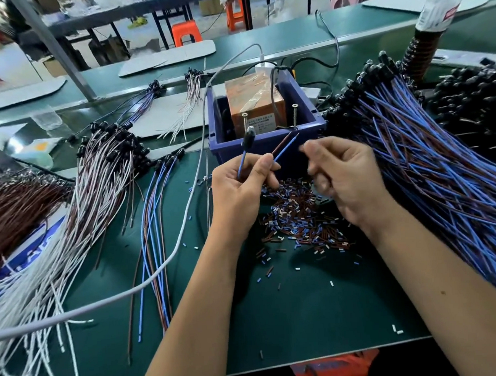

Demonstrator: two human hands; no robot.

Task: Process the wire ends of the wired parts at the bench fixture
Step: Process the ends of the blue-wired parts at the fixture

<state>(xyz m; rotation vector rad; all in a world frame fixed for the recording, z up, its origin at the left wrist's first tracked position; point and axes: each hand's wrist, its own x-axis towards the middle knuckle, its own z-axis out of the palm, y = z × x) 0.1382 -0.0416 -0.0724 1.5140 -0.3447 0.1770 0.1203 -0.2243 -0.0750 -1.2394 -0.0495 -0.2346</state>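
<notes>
Blue bin with taped box; left hand pinching wired part, right hand unclear.

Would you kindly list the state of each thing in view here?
left hand: pinching one wired part
wired part: held, ends pointing at the bin
right hand: fingers curled, blurred, grip unclear
blue bin: open, holds the orange fixture
insulation scraps: piled on the mat
</notes>
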